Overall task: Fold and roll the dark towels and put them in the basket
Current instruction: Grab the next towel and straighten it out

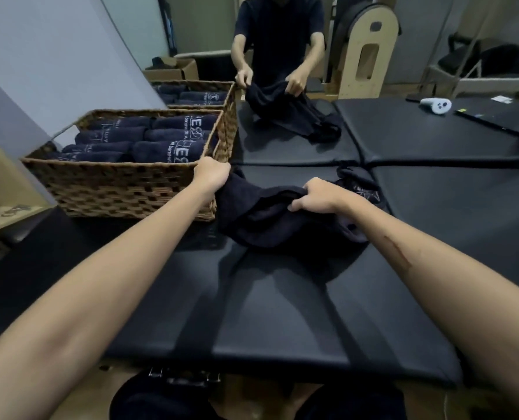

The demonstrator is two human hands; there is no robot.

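A crumpled dark towel lies on the black padded table in front of me. My left hand grips its left edge beside the near wicker basket. My right hand grips its upper right edge, fingers curled into the cloth. The near basket holds several rolled dark towels with pale lettering.
A second wicker basket with rolled towels stands behind the first. Across the table a person in dark clothes holds another dark towel with both hands. A white controller and a dark laptop lie at the far right.
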